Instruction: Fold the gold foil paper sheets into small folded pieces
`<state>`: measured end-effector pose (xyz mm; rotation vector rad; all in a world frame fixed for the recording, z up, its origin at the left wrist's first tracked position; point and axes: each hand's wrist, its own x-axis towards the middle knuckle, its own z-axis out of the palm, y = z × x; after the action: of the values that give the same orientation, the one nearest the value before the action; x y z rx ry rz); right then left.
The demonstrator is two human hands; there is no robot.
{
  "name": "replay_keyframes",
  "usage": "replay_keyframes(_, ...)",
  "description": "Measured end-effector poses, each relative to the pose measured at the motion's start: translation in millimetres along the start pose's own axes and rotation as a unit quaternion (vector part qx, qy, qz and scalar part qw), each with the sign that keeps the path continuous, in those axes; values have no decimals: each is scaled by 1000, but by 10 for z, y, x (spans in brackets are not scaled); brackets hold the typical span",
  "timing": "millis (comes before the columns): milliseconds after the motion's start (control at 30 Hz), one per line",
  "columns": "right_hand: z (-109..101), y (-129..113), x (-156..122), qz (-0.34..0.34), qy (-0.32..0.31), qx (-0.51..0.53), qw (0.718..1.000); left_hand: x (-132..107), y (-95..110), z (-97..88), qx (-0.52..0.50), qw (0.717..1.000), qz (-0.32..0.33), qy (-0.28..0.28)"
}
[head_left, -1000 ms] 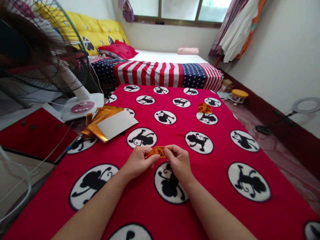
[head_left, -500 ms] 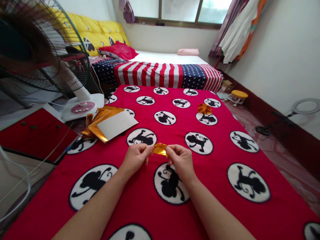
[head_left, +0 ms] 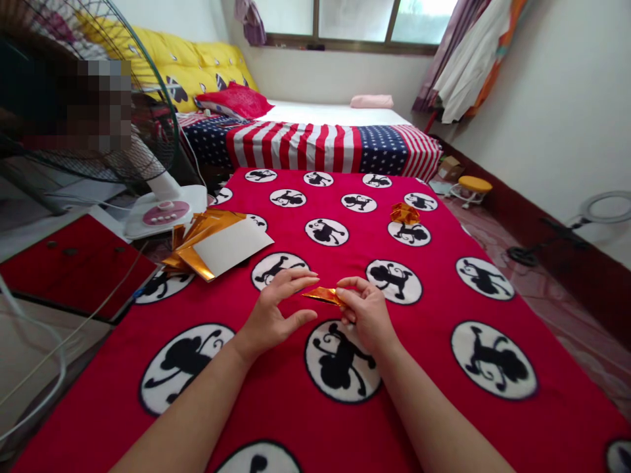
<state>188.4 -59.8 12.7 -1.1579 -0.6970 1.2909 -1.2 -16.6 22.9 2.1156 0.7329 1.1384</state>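
Note:
A small folded piece of gold foil paper [head_left: 320,295] is pinched at its right end by my right hand [head_left: 365,305], above the red cloth [head_left: 424,341] with its round monkey prints. My left hand [head_left: 276,312] is open just left of the foil, thumb and fingers spread apart around its pointed left end without gripping it. To the left lies a fanned stack of gold foil sheets [head_left: 197,253], the top one showing its white side. A folded gold foil piece [head_left: 405,213] rests on the cloth at the far right.
A fan [head_left: 165,203] stands at the left beside a dark red glossy panel [head_left: 73,263] and loose cables. Behind the cloth is a bed with a stars-and-stripes cover [head_left: 315,146]. A yellow stool [head_left: 474,184] and a ring-light stand [head_left: 557,231] are on the floor at right.
My left hand has let go of the gold foil paper and opened its fingers. The foil, still in my right hand, has turned and shifted slightly right.

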Motion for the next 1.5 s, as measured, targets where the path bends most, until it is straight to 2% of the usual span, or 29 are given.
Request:
replay_keyframes(33,-2,-3,-1,8,-12,-5,1000,5,16,21,9,1000,25,-11)
replay_keyframes(100,-11,-9,-5,14,-36,-15,999,6,12,48,18,999,32,-1)
replay_keyframes(233,-23,-11,-17,-14,-57,-18,998,-14,-48,46,29,997,-35,59)
replay_keyframes(333,-25,4,-27,-37,-58,-47,997,-27,-57,28,45,993,-75,82)
replay_keyframes(533,42,31,-70,-113,-46,-151,981,-29,-4,53,38,990,-127,50)
replay_keyframes(667,90,29,-100,-121,-47,-168,977,-24,29,90,9,989,-147,27)
replay_keyframes(833,47,47,-81,-198,-26,-223,954,-25,28,91,4,984,-174,47)
replay_keyframes(967,2,67,-62,-245,-41,-250,936,-39,-13,73,-17,981,-182,66)
replay_keyframes(1133,4,39,-75,-290,-38,-262,920,-29,-16,68,-48,978,-191,64)
replay_keyframes(1300,26,4,-93,-286,-26,-264,921,-5,3,74,-13,985,-156,73)
replay_keyframes(1500,31,17,-95,-275,-25,-256,926,-15,-6,90,-6,987,-145,73)
